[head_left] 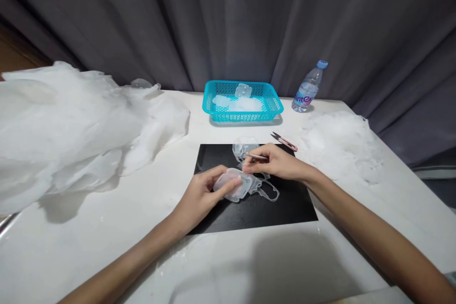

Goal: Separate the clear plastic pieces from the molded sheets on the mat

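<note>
My left hand [204, 190] pinches a translucent silicone piece [233, 187] lying on a black mat [285, 204], thumb on top of it. My right hand [276, 161] is closed on a thin pink-handled tool [257, 156] whose tip points left, just above the piece. Clear looped trimmings [269, 192] hang off the piece's right side. Another translucent piece [244, 148] lies on the mat behind my hands.
Pink thread snips [284, 141] lie beyond the mat. A turquoise basket [276, 104] holds several clear pieces. A water bottle [308, 88] stands at the back right. White translucent heaps sit at left [71, 128] and right [338, 145]. A grey curtain hangs behind.
</note>
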Action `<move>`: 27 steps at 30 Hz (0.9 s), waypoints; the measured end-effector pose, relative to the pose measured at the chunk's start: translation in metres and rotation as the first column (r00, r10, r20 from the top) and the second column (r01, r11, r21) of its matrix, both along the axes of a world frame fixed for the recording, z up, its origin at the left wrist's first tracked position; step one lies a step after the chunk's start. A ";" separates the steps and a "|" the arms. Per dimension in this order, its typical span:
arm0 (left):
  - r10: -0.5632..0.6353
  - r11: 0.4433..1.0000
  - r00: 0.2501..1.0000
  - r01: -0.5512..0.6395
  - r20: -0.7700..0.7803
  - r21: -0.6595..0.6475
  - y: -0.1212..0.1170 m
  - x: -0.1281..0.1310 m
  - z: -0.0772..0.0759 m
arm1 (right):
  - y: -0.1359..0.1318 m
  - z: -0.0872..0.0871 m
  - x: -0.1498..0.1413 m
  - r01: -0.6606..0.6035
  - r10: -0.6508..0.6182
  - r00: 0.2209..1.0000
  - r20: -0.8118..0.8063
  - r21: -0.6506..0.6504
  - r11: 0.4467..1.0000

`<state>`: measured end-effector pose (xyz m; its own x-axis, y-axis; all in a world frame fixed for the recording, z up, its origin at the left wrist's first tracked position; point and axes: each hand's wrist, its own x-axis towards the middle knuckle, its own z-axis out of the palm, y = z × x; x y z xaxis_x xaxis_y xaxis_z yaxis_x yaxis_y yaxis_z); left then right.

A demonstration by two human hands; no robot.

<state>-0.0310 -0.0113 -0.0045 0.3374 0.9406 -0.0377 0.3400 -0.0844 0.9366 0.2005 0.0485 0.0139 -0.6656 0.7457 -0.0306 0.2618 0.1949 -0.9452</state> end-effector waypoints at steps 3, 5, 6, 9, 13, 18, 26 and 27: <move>0.031 0.955 0.990 0.011 -0.136 0.296 -0.009 0.000 0.003 | 0.007 -0.008 0.006 0.265 -0.378 0.869 0.320 0.344 0.901; 0.041 0.905 0.989 0.024 -0.145 0.424 -0.015 0.001 0.006 | 0.015 -0.011 0.017 0.410 -0.612 0.694 0.379 0.490 0.769; 0.054 0.901 0.990 0.007 -0.128 0.433 -0.017 0.001 0.007 | 0.019 -0.011 0.025 0.431 -0.651 0.646 0.399 0.513 0.742; 0.131 0.955 0.991 -0.123 -0.011 0.268 -0.016 0.002 0.010 | 0.027 -0.001 0.053 0.432 -0.689 0.557 0.464 0.546 0.718; 0.109 0.993 0.969 -0.114 0.220 0.014 -0.006 0.003 0.015 | 0.024 0.008 0.072 0.391 -0.683 0.571 0.456 0.580 0.714; 0.082 0.992 0.931 -0.043 0.355 -0.116 -0.004 0.007 0.017 | 0.012 -0.020 0.038 0.235 -0.520 0.782 0.343 0.612 0.755; 0.084 0.988 0.937 -0.035 0.338 -0.148 -0.001 0.003 0.009 | 0.032 -0.018 0.024 0.263 -0.565 0.777 0.278 0.673 0.692; 0.082 0.989 0.939 -0.035 0.333 -0.145 0.001 0.002 0.007 | 0.036 -0.009 0.040 0.313 -0.604 0.759 0.244 0.677 0.666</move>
